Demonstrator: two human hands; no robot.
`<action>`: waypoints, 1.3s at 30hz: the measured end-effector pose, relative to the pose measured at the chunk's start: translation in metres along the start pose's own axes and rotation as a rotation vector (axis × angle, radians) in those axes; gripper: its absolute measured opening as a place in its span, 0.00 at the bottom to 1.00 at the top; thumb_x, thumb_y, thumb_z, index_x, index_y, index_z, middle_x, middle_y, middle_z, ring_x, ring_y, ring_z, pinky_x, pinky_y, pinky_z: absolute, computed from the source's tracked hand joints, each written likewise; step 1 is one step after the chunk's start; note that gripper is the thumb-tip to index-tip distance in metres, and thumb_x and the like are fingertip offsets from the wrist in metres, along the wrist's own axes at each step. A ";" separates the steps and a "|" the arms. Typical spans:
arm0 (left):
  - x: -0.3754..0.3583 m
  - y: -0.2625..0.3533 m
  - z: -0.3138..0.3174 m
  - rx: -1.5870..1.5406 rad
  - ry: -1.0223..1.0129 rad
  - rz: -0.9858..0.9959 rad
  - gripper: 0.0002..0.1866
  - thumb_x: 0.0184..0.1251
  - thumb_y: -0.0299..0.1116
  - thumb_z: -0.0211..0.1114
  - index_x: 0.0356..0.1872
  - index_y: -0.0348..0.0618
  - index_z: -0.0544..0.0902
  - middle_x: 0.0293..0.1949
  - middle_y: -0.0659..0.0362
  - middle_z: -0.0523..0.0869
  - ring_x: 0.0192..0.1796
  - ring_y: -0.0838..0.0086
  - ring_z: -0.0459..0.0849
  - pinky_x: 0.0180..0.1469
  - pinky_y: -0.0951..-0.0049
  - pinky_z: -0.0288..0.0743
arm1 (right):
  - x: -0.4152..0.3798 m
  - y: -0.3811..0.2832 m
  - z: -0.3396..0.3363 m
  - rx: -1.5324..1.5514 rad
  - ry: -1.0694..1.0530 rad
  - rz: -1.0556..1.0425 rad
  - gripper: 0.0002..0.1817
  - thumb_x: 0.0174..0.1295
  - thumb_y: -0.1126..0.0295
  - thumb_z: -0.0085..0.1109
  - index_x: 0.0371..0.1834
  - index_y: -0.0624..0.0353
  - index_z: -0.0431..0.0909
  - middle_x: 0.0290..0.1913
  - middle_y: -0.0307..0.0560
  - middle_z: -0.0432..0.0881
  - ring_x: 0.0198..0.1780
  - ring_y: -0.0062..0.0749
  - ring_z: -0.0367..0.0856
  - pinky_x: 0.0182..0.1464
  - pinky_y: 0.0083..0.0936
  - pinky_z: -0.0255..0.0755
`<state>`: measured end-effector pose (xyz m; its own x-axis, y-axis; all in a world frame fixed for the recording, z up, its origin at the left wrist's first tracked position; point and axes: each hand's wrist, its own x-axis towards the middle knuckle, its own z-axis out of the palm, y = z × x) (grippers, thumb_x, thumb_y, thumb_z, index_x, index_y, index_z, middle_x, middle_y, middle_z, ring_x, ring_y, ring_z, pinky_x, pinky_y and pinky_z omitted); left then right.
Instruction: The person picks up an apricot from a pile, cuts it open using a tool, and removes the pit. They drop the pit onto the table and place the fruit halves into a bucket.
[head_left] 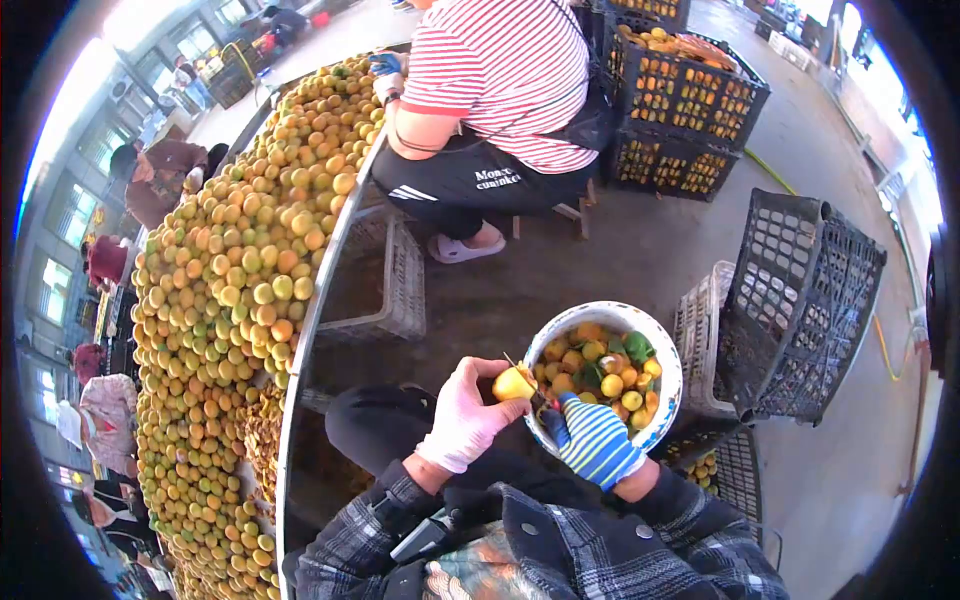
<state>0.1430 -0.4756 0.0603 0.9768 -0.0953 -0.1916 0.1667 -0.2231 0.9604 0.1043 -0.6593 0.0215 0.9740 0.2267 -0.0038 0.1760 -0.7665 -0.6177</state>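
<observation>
My left hand (470,415), in a thin pale pink glove, pinches a yellow-orange persimmon (513,385) between thumb and fingers, with a thin stem sticking up from it. My right hand (595,440) wears a blue-and-white striped glove with dark fingertips. Its fingers are closed close beside the persimmon, around a small dark and reddish item that is mostly hidden. Below and beyond both hands stands a white bucket (672,350), holding many similar fruits and some green leaves.
A long sorting table (312,330) heaped with persimmons (250,230) runs along my left. A person in a striped shirt (500,70) sits ahead, one gloved hand at the heap. Black crates (800,300) stand at right; fruit-filled crates (685,110) are stacked behind. Other people work across the table.
</observation>
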 end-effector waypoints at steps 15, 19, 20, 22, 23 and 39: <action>0.005 0.003 -0.025 -0.914 -0.457 -0.077 0.30 0.60 0.25 0.70 0.63 0.42 0.69 0.57 0.52 0.76 0.55 0.69 0.78 0.57 0.73 0.74 | 0.009 0.076 0.015 0.242 0.175 0.123 0.15 0.68 0.63 0.54 0.39 0.69 0.75 0.26 0.63 0.80 0.29 0.58 0.81 0.28 0.44 0.72; -0.009 0.001 -0.059 -1.049 -0.307 0.021 0.31 0.58 0.32 0.71 0.63 0.44 0.70 0.58 0.48 0.77 0.48 0.67 0.80 0.50 0.74 0.76 | 0.040 0.054 0.036 0.703 0.072 0.066 0.10 0.70 0.69 0.52 0.45 0.65 0.76 0.26 0.40 0.79 0.27 0.19 0.74 0.28 0.23 0.69; -0.014 0.002 -0.069 -1.080 -0.270 0.047 0.30 0.58 0.30 0.70 0.63 0.43 0.70 0.58 0.48 0.76 0.49 0.67 0.79 0.51 0.74 0.75 | 0.050 0.029 0.027 0.662 0.046 -0.018 0.10 0.70 0.68 0.52 0.44 0.65 0.77 0.26 0.38 0.79 0.27 0.18 0.74 0.28 0.22 0.69; -0.027 0.005 -0.087 -1.110 -0.189 0.108 0.29 0.59 0.30 0.68 0.63 0.43 0.70 0.58 0.48 0.76 0.49 0.67 0.79 0.51 0.74 0.74 | 0.065 -0.032 0.005 0.809 -0.057 -0.127 0.10 0.71 0.66 0.51 0.40 0.62 0.79 0.24 0.34 0.77 0.26 0.14 0.72 0.26 0.18 0.65; -0.034 0.006 -0.096 -1.099 -0.149 0.140 0.29 0.59 0.30 0.68 0.63 0.43 0.70 0.58 0.48 0.76 0.49 0.67 0.79 0.51 0.74 0.74 | 0.072 -0.053 0.007 0.971 -0.192 -0.074 0.11 0.72 0.64 0.51 0.38 0.59 0.78 0.24 0.32 0.76 0.24 0.11 0.69 0.25 0.13 0.61; -0.137 -0.043 -0.262 -1.628 0.145 0.580 0.27 0.70 0.31 0.58 0.68 0.39 0.63 0.64 0.45 0.71 0.56 0.60 0.78 0.57 0.66 0.77 | 0.112 -0.292 0.114 1.007 -0.680 -0.364 0.14 0.72 0.56 0.53 0.33 0.53 0.75 0.19 0.27 0.69 0.19 0.08 0.60 0.20 0.11 0.51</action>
<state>0.0371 -0.1988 0.0980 0.9418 0.2985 0.1543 -0.3170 0.9417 0.1130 0.1458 -0.3409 0.1117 0.5702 0.8182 0.0740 -0.0602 0.1314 -0.9895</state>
